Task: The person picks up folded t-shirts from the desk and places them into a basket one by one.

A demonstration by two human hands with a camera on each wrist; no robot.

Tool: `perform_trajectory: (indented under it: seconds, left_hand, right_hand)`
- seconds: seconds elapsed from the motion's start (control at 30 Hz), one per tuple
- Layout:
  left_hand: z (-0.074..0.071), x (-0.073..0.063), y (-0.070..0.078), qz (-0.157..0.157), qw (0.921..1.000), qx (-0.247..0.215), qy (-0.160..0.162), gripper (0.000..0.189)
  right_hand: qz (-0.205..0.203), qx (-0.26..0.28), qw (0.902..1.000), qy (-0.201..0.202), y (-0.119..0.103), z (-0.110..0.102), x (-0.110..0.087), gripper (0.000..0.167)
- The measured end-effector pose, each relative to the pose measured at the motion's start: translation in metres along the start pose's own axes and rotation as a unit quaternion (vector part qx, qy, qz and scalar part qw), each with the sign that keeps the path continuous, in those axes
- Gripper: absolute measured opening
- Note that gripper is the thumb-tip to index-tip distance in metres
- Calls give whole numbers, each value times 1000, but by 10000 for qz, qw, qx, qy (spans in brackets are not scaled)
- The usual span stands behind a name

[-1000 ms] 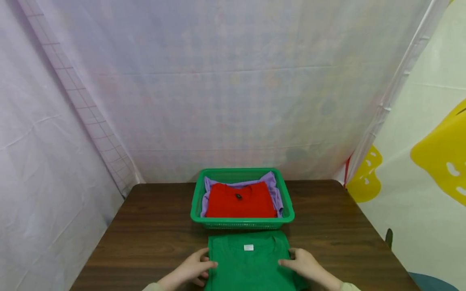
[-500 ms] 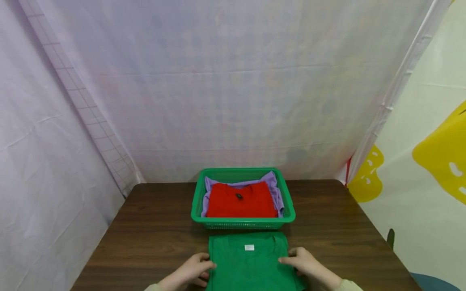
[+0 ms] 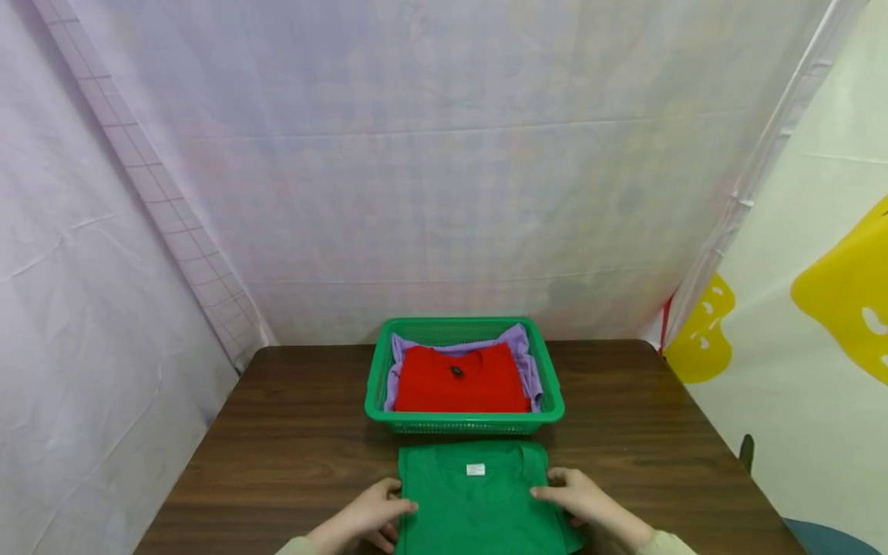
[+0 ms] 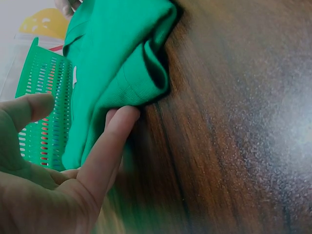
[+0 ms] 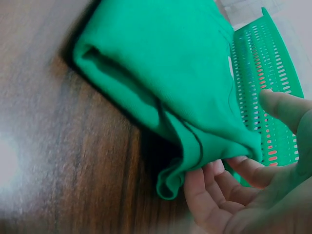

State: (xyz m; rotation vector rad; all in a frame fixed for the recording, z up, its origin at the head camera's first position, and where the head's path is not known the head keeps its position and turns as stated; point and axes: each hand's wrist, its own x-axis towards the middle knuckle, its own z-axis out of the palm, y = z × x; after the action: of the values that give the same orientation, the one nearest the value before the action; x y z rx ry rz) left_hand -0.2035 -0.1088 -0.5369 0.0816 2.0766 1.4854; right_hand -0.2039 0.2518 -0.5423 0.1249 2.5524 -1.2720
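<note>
A folded green T-shirt [image 3: 482, 512] with a white neck label lies on the table at the front. At its left edge is my left hand [image 3: 371, 512]; in the left wrist view its fingers [image 4: 109, 146] touch the folded side and the thumb stands up, apart from the cloth. My right hand [image 3: 586, 501] is at the opposite edge. The right wrist view has its fingertips [image 5: 195, 180] against the lower layers near a sleeve fold, thumb raised clear of the fabric. Some fingertips are hidden by the shirt.
Just behind the shirt stands a green plastic basket [image 3: 465, 418]. In it a folded red shirt [image 3: 461, 393] with a small dark mark lies on purple cloth [image 3: 523, 362]. The brown wooden table [image 3: 277, 439] meets pale hanging sheets [image 3: 444, 193] at the back.
Both hands stay at the shirt's sides with only slight shifts; the right hand sits a touch farther up. The shirt's right side looks a little neater. The basket has not moved.
</note>
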Motion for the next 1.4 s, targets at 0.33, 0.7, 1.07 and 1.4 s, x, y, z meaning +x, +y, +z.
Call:
perform_trajectory:
  seconds: [0.33, 0.7, 1.07, 1.4]
  left_hand:
    - [1, 6, -1, 198, 9997, -87, 65, 68]
    - [4, 12, -5, 46, 9990, -402, -174, 69]
    - [10, 12, -13, 205, 9963, -788, -285, 76]
    - [10, 14, -26, 408, 9899, -1331, -255, 73]
  right_hand:
    - [48, 471, 9988, -103, -3, -1, 0, 46]
    - [-501, 1140, 9893, -758, 12, -3, -2, 29]
    - [-443, 1779, 9774, -1055, 22, 0, -1, 30]
    - [-306, 1973, 9739, -1082, 23, 0, -4, 32]
